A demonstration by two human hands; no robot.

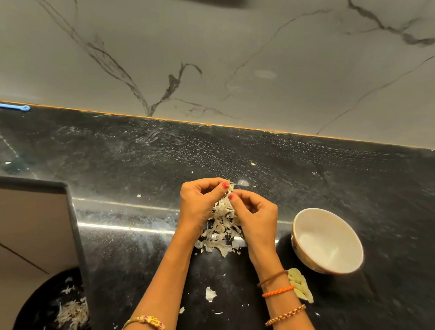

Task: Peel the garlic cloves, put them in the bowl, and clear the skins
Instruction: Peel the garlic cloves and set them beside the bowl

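My left hand [200,201] and my right hand [255,214] meet above the black counter, fingers curled, both pinching a clump of papery garlic skins [226,205]. A heap of loose skins [218,237] lies on the counter below and between the hands. A white bowl [301,226] stands to the right of my right hand; its visible inside holds nothing. Several peeled garlic cloves [301,285] lie on the counter in front of the bowl, partly hidden by my right wrist. A few stray skin scraps [210,294] lie between my forearms.
A dark bin [43,297] with skins inside sits low at the left, below the counter's edge. The counter's cut-out corner [70,198] is at the left. A blue object [12,106] lies at the far-left back against the marble wall.
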